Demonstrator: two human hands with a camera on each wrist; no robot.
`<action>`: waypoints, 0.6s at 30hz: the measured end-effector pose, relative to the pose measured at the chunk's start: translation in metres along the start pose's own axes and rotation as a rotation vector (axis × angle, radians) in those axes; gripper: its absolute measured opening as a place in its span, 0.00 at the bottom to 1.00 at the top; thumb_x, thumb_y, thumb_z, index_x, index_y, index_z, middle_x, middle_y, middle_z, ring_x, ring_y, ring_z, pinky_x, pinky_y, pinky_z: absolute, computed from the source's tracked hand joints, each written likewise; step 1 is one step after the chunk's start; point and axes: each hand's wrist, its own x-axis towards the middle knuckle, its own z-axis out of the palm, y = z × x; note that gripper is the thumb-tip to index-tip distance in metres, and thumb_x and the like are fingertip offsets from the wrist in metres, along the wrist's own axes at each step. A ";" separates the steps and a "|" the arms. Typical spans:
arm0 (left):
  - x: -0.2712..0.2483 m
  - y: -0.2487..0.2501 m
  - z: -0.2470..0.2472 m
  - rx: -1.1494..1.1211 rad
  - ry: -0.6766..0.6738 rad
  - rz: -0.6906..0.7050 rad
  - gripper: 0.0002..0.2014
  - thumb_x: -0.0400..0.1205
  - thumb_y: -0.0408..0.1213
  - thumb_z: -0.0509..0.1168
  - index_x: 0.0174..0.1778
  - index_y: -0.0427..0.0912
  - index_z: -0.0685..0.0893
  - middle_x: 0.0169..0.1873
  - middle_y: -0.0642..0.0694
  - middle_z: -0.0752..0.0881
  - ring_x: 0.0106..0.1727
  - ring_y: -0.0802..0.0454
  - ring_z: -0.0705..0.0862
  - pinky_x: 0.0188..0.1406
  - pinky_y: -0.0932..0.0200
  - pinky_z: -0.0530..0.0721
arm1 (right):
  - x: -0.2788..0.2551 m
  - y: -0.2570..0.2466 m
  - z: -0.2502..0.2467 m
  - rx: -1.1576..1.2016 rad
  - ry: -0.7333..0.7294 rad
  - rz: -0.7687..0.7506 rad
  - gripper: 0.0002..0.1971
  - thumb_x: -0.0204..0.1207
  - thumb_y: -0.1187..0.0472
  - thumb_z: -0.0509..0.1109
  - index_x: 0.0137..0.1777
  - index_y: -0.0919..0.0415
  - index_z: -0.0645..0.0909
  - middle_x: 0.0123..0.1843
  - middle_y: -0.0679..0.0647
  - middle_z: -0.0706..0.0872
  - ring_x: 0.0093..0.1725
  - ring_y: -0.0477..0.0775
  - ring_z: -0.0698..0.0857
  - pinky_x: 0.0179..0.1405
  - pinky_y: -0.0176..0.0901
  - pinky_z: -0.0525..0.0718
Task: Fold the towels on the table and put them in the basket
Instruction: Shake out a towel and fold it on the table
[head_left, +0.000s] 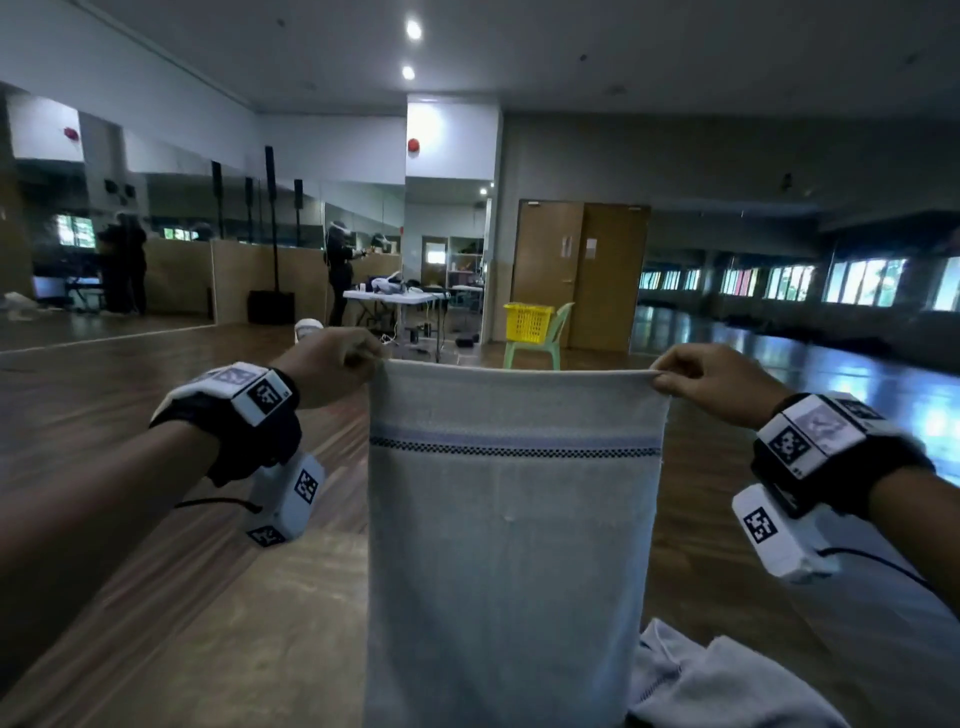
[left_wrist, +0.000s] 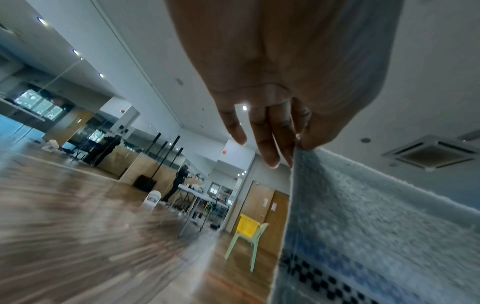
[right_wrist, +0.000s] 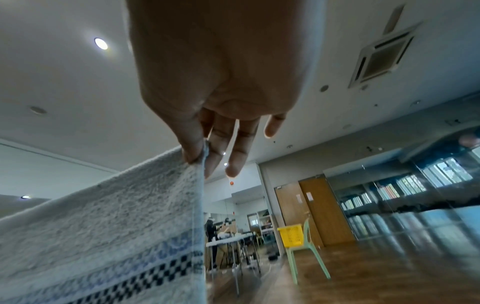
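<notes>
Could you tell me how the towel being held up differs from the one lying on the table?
The held towel hangs spread flat, pinched at its top corners by the left hand and right hand; the other towel lies crumpled on the table, untouched. The held towel shows a full checkered band; the other's is barely visible. Both are pale.

Grey towel (head_left: 509, 545), blue-black checkered band; yellow basket (head_left: 528, 322).

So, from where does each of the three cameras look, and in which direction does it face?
Head: on the head, facing forward; shows both forearms, the left hand and right hand pinching the towel.
Left wrist: looks along the fingers at a towel corner.
Right wrist: the same, mirrored, along its fingers.
All three share the yellow basket on a green chair.
</notes>
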 end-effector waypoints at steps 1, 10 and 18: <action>-0.008 -0.006 0.016 0.030 -0.032 -0.009 0.06 0.79 0.30 0.65 0.50 0.39 0.85 0.45 0.45 0.85 0.48 0.44 0.84 0.41 0.63 0.77 | -0.004 0.011 0.016 -0.011 -0.043 0.020 0.06 0.76 0.60 0.70 0.41 0.46 0.81 0.46 0.52 0.89 0.49 0.55 0.85 0.58 0.61 0.80; -0.139 -0.054 0.175 0.221 -0.580 -0.122 0.13 0.80 0.36 0.62 0.58 0.46 0.86 0.55 0.48 0.88 0.57 0.47 0.84 0.54 0.58 0.79 | -0.110 0.086 0.190 -0.108 -0.561 0.127 0.07 0.78 0.61 0.67 0.42 0.46 0.77 0.48 0.50 0.87 0.52 0.54 0.85 0.53 0.49 0.80; -0.211 -0.078 0.241 0.237 -0.785 -0.144 0.10 0.80 0.41 0.63 0.55 0.51 0.85 0.57 0.50 0.87 0.59 0.47 0.83 0.57 0.54 0.79 | -0.184 0.117 0.268 -0.343 -0.729 0.139 0.04 0.78 0.51 0.62 0.46 0.39 0.76 0.53 0.42 0.87 0.61 0.46 0.80 0.56 0.48 0.59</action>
